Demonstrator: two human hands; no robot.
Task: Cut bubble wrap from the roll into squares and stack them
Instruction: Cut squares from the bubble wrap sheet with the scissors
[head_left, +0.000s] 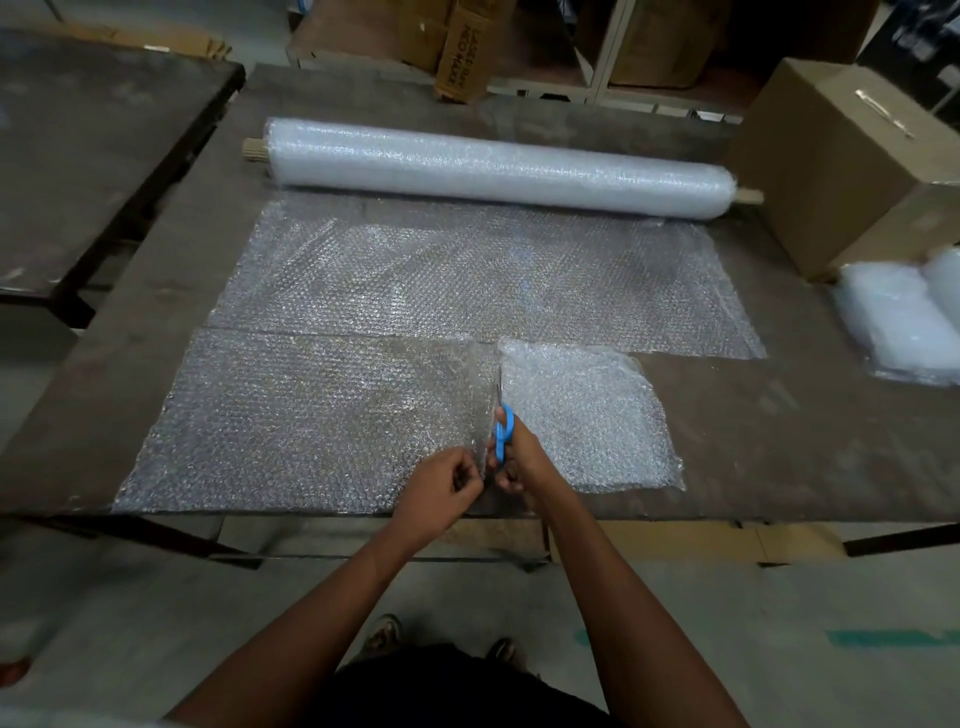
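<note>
A bubble wrap roll lies across the far side of the dark table, its unrolled sheet spread toward me. A cut strip lies along the near edge. My right hand grips blue-handled scissors, blades pointing away into the strip. My left hand pinches the strip's near edge just left of the cut line. Right of the scissors lies a thicker, whiter square piece. A stack of cut bubble wrap sits at the table's right edge.
A closed cardboard box stands at the back right behind the stack. Another dark table stands to the left across a narrow gap. Shelves with cartons are behind. Flat cardboard lies under the table's near edge.
</note>
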